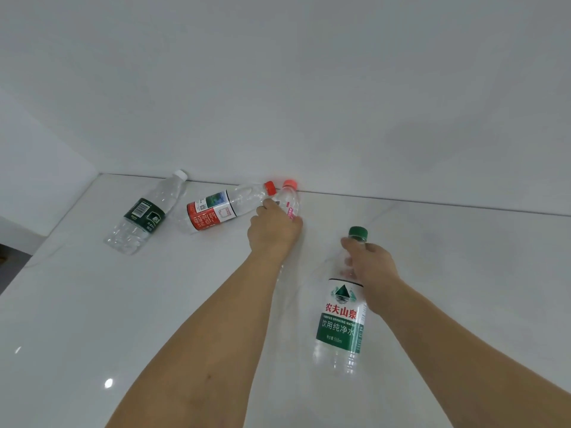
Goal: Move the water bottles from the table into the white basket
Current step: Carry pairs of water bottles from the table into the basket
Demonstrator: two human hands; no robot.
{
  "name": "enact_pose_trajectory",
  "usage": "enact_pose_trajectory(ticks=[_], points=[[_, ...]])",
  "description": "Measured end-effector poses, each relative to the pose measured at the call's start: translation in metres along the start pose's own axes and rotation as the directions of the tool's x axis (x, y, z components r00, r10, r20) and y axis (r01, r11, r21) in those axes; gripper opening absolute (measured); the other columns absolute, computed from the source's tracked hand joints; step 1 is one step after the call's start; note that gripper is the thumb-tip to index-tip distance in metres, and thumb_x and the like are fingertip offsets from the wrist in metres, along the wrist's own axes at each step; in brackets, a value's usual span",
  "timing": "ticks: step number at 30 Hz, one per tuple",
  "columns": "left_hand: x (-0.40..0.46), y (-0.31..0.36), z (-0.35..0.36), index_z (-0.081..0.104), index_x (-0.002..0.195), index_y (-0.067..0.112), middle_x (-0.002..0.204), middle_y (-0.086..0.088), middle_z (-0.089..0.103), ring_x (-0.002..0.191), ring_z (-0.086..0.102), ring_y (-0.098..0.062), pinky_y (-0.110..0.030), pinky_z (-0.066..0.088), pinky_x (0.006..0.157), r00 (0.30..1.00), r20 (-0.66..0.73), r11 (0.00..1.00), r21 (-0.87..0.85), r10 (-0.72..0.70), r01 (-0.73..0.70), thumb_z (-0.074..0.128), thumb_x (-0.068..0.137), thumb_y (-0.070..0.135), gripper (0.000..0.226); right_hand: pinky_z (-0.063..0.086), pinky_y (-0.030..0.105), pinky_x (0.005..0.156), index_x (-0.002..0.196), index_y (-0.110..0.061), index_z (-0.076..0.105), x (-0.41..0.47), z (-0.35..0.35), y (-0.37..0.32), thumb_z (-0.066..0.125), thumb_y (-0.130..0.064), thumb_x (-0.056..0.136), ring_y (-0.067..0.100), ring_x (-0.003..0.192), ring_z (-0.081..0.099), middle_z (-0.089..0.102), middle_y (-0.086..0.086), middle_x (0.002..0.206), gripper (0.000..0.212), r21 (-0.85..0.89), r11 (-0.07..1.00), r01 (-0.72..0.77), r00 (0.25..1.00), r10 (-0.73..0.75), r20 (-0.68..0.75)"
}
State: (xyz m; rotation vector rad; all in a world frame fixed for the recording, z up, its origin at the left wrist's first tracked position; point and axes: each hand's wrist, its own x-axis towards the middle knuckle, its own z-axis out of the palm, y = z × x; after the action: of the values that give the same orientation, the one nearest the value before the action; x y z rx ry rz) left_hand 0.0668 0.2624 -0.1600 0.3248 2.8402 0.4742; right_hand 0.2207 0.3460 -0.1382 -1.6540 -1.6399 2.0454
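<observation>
Right now, both hands: out over the white table [92, 304], each on a bottle.
Right hand [370, 264]: fingers curled round the neck of the green-capped bottle [340, 319], just under the cap; whether it is lifted off the table or resting on it, I cannot tell.
Green-capped bottle's long axis: runs away from the person, cap at the far end, base nearest them, so the hand comes onto it from the right side.
Left hand [273, 230]: closed over the pink-capped bottle [290, 199], which lies against the back wall [309, 88]; most of its body is hidden under the hand and forearm.
Red-labelled bottle [228, 208]: lies on its side just left of the left hand, red cap pointing right, close to or touching the pink-capped one.
Dark-green-labelled bottle [145, 214]: lies further left, white cap towards the wall, well apart from both hands; the left arm is the nearer one.
White basket: not in sight, so which way the bottles must travel cannot be told.
Judgement: two bottles are in hand and ready to be carried off; two more wait on the left, both lying flat and likely to roll if nudged.
</observation>
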Motion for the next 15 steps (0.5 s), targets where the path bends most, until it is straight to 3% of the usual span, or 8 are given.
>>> enact_pose_trajectory(ticks=[5, 9, 15], points=[[-0.014, -0.008, -0.014, 0.039, 0.124, 0.009, 0.114, -0.006, 0.059, 0.099, 0.06, -0.029, -0.037, 0.049, 0.077, 0.995, 0.066, 0.983, -0.173, 0.073, -0.06, 0.066, 0.08, 0.044, 0.062, 0.054, 0.042, 0.082, 0.085, -0.026, 0.061, -0.022, -0.003, -0.019, 0.07, -0.035, 0.084, 0.02, 0.083, 0.065, 0.067, 0.002, 0.089, 0.013, 0.183, 0.978, 0.104, 0.995, -0.101, -0.024], [-0.063, 0.001, -0.055, 0.039, 0.117, 0.016, 0.097, 0.0, 0.061, 0.08, 0.062, -0.019, -0.032, 0.05, 0.065, 0.993, -0.036, 0.906, -0.406, 0.115, -0.12, 0.073, 0.074, 0.035, 0.059, 0.05, 0.036, 0.079, 0.075, -0.026, 0.067, -0.07, -0.024, -0.052, 0.074, -0.035, 0.081, 0.017, 0.079, 0.061, 0.063, 0.001, 0.083, 0.013, 0.156, 0.943, 0.293, 0.956, -0.288, -0.05], [-0.174, 0.013, -0.142, 0.039, 0.112, 0.031, 0.102, 0.012, 0.059, 0.088, 0.061, -0.011, -0.032, 0.052, 0.076, 0.977, -0.194, 0.791, -0.583, 0.087, -0.186, 0.078, 0.071, 0.03, 0.056, 0.04, 0.028, 0.072, 0.073, -0.02, 0.067, -0.173, -0.07, -0.089, 0.073, -0.032, 0.081, 0.011, 0.066, 0.047, 0.044, -0.012, 0.063, 0.017, 0.153, 0.874, 0.46, 0.887, -0.459, -0.044]])
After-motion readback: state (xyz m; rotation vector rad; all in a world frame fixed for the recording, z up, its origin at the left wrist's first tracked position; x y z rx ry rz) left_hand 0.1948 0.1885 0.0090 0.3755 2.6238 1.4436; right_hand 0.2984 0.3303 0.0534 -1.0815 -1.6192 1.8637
